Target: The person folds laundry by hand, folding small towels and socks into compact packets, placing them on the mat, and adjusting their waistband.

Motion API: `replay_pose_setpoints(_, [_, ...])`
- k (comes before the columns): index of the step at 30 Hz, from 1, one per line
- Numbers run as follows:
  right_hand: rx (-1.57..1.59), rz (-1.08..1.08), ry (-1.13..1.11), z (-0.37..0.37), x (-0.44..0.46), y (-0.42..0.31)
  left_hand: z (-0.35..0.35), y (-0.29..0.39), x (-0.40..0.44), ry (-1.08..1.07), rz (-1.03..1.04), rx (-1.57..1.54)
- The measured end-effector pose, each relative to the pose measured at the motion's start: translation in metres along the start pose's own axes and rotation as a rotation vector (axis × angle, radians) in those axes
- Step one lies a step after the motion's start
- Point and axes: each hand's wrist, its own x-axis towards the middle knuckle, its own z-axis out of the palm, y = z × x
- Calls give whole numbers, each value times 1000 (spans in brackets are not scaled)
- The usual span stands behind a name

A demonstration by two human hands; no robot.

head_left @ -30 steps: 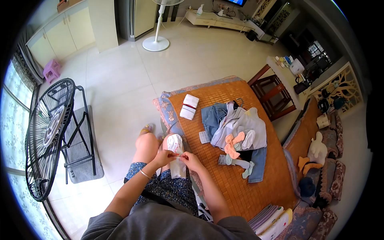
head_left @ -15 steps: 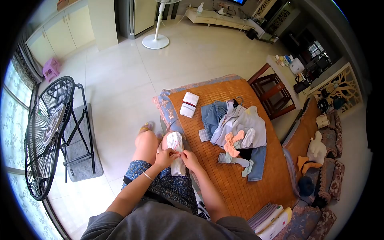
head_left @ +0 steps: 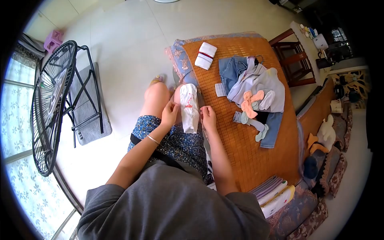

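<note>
A long white folded cloth with red marks (head_left: 189, 114) lies along my right thigh and knee. My left hand (head_left: 170, 115) is just left of it, thumb and fingertips pinched together; what is between them is too small to tell. To the cloth's right, my right hand (head_left: 208, 117) is curled with its fingertips together near the edge. On the woven mat (head_left: 224, 160) is a white rolled bundle with a dark red band (head_left: 206, 55). Beside it lie a grey shirt (head_left: 260, 86), blue jeans (head_left: 273, 132) and peach socks (head_left: 251, 104).
Folded cloths (head_left: 276, 196) are stacked at the mat's near edge. A black round-backed chair (head_left: 52, 104) stands at the left by the window, with a grey mat (head_left: 90, 120) under it. At the right are a wooden chair (head_left: 294, 60) and a plush toy (head_left: 327, 134) on the sofa.
The view has tilted down, so the room appears higher in the frame. My two hands have come apart from the middle of the white cloth to its two sides.
</note>
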Motion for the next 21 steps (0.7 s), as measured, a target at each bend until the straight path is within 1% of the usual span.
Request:
replay_pose_setpoints(1, [0,5,0,-2,0,5,-7,0,-2,-28,-118,83])
replay_pose_setpoints(2, [-102,-8,18,-2,1,6,-10,1,-4,-55,-234,165])
replay_pose_setpoints(3, [-204,-22,34,-1,1,2,-9,0,-6,-55,-237,166])
replay_pose_setpoints(4, [-203,-20,33,0,-2,-1,-8,0,-9,-117,-306,219])
replay_pose_setpoints(5, [-358,51,11,1,-4,-5,-6,-1,-10,-179,-374,270])
replay_pose_setpoints(6, [-514,121,-11,3,-6,-8,-5,1,-9,-176,-342,334])
replay_pose_setpoints(9, [-536,65,22,12,-6,-5,-5,2,-8,-230,-324,350])
replay_pose_setpoints(10, [-462,42,45,13,-6,-5,-5,0,-8,-229,-324,349])
replay_pose_setpoints(11, [-463,41,43,14,-6,-4,-6,-1,-7,-227,-352,240])
replay_pose_setpoints(12, [-397,26,32,15,-6,-5,-6,1,-7,-224,-379,132])
replay_pose_setpoints(13, [-331,10,22,15,-6,-5,-5,2,-7,-224,-380,133])
replay_pose_setpoints(15, [-319,15,32,16,-6,-6,-2,3,-8,-172,-426,-193])
replay_pose_setpoints(16, [-308,18,42,16,-6,-6,-2,2,-6,-172,-426,-193])
replay_pose_setpoints(18, [-270,-13,70,21,-9,-6,0,2,-3,-177,-330,-215])
replay_pose_setpoints(19, [-230,-45,98,22,-10,-6,1,3,-4,-177,-330,-217])
replay_pose_setpoints(21, [-261,-63,103,22,-14,-10,2,8,-5,-169,-380,-170])
